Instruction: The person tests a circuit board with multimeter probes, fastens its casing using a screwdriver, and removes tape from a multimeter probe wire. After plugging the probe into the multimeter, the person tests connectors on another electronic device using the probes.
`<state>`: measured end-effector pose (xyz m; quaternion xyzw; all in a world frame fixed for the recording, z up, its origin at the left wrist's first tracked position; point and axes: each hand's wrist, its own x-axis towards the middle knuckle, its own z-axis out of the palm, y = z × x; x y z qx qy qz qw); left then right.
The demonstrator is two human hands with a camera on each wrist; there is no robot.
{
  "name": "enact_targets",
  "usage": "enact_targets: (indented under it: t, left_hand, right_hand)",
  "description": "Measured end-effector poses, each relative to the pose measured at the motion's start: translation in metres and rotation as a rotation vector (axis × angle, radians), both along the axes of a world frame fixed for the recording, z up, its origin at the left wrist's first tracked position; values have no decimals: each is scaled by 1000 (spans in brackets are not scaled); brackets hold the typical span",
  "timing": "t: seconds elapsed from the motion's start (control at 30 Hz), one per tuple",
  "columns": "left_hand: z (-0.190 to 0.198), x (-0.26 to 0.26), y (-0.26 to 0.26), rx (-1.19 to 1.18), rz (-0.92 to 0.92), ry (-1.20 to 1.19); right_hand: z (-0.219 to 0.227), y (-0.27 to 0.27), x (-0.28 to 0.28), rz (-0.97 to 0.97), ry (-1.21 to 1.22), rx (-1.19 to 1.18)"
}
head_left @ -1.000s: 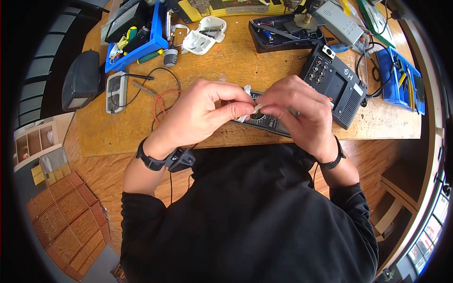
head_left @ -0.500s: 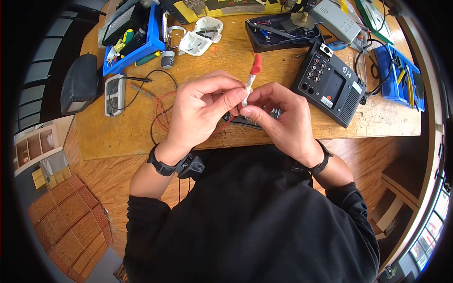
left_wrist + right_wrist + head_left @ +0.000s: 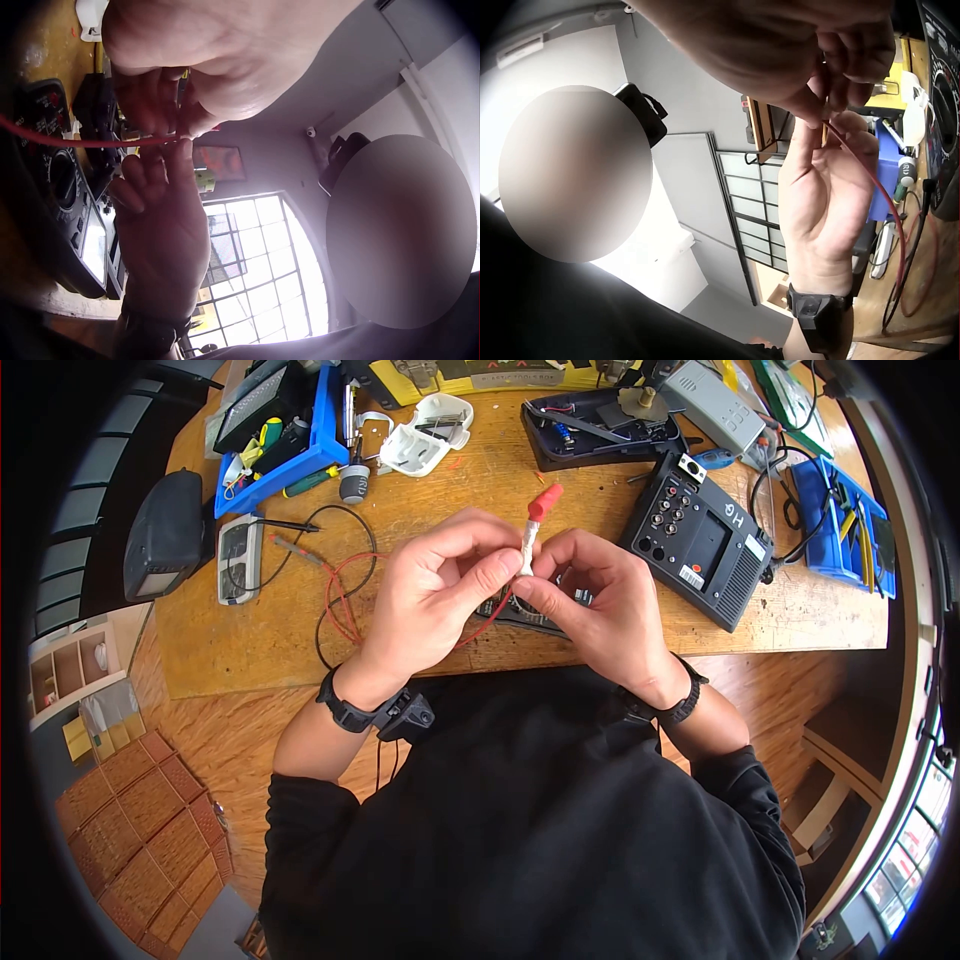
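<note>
Between both hands stands a red test lead plug (image 3: 545,503), tip up and tilted slightly right, with a white tape-like wrapping (image 3: 528,546) round its lower part. My left hand (image 3: 425,585) pinches the wrapped part between thumb and fingers. My right hand (image 3: 605,605) pinches its lower end from the other side, fingertips close to the left thumb. A red wire (image 3: 90,142) runs down from the pinched end. Under the hands, a black multimeter (image 3: 64,180) with a round dial lies on the table, mostly covered by them in the head view.
Left on the wooden table (image 3: 420,650) are a looped red and black cable (image 3: 345,585) and a white-grey meter (image 3: 240,560). A black device (image 3: 700,540) with sockets sits right. Behind are a blue tool bin (image 3: 325,450), white case (image 3: 430,435) and black tray (image 3: 605,430).
Both hands rose from low over the multimeter, bringing the red plug with its white wrapping upright into view. Over the last half second the plug's tip leaned slightly right.
</note>
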<state>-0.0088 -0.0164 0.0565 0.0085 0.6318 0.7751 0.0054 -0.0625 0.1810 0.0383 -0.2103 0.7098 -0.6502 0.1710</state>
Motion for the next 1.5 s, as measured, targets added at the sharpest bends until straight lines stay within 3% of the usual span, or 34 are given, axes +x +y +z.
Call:
enact_targets:
  t: [0.17, 0.23, 0.27, 0.33, 0.7, 0.8, 0.97, 1.17, 1.33, 1.5]
  left_hand:
    - [14, -5, -6, 128, -36, -76]
    - [12, -12, -18, -174, -202, -79]
    - [16, -14, -17, -279, -170, -143]
    - [18, -18, -16, -240, -180, -160]
    - [14, -18, -14, -239, -159, -136]
    - [15, -19, -20, -253, -224, -181]
    - [8, -17, -20, -217, -145, -158]
    - [2, -18, -19, -181, -109, -198]
    - [4, -14, -17, -81, -124, -228]
    - [2, -12, -14, -21, -135, -249]
  right_hand:
    - [9, 4, 2, 65, -69, 39]
    - [16, 5, 2, 102, -2, 116]
    - [20, 5, 2, 106, -1, 117]
    - [26, 6, 3, 148, 1, 210]
    - [22, 7, 4, 137, 17, 193]
    - [21, 7, 4, 148, 18, 186]
    - [21, 9, 3, 165, 2, 162]
    - [11, 13, -1, 134, -81, 119]
    - [2, 19, -2, 264, -354, -140]
    - [4, 24, -6, 345, -490, -206]
